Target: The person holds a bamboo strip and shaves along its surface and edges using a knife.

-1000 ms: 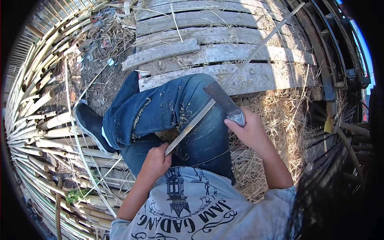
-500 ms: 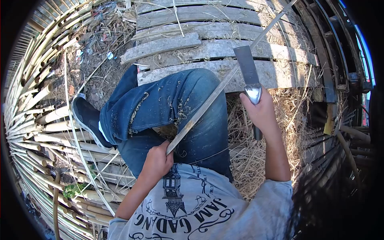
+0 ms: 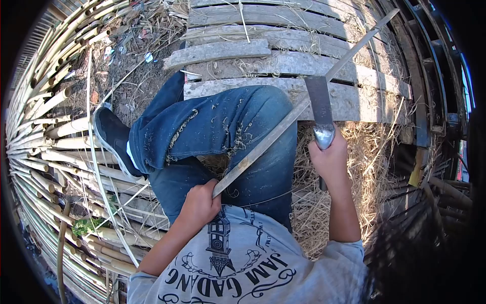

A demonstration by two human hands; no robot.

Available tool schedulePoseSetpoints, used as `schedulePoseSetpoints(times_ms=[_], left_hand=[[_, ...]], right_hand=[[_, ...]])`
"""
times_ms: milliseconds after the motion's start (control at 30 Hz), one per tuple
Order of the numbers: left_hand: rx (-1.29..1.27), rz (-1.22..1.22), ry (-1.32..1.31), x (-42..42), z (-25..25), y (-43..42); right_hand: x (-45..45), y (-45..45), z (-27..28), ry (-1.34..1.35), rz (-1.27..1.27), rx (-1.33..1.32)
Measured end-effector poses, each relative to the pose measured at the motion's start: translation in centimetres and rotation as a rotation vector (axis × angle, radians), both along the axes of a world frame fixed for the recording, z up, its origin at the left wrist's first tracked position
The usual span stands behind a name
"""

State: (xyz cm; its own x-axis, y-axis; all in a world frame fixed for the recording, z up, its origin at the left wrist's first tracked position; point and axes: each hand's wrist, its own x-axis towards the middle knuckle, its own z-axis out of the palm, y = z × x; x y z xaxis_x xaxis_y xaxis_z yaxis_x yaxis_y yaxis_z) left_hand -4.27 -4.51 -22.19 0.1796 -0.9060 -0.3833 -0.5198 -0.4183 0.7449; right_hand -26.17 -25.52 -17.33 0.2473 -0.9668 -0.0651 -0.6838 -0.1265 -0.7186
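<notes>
My left hand (image 3: 200, 201) is wrapped round the near end of a long bamboo strip (image 3: 268, 143). The strip runs up and to the right across my raised knee, and its far end reaches over the wooden slats. In my right hand (image 3: 330, 159) is a machete (image 3: 320, 101) with a broad, square-ended dark blade and a shiny metal collar. Its blade points away from me and lies over or against the strip just beyond the knee; whether they touch I cannot tell. Part of the handle is hidden by my fingers. Curled shavings cling to my jeans (image 3: 202, 131).
A slatted wooden platform (image 3: 283, 63) lies ahead, with a loose board (image 3: 217, 54) on it. Many bamboo poles (image 3: 76, 144) are stacked at the left. Shavings (image 3: 354, 172) heap up below my right hand. A wooden frame (image 3: 420, 96) stands at the right.
The machete has shifted slightly down relative to my knee, its blade now more upright. The view has shifted a little. Both hands keep their hold.
</notes>
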Motion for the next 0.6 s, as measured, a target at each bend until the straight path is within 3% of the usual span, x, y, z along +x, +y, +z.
schedulePoseSetpoints(times_ms=[167,233,400,600], left_hand=[[-0.007,-0.002,-0.023,-0.1,-0.3,0.0],[-0.007,0.030,0.012,-0.2,-0.2,-0.1],[0.003,-0.009,-0.153,0.0,-0.4,0.1],[-0.022,-0.036,-0.216,0.4,-1.2,0.2]], right_hand=[[-0.1,1.4,-0.9,-0.013,-0.106,0.096],[0.5,2.6,-1.1,-0.036,0.013,0.081],[1.9,5.6,-2.3,-0.156,-0.144,0.106],[0.2,4.8,-3.1,-0.108,-0.074,0.146]])
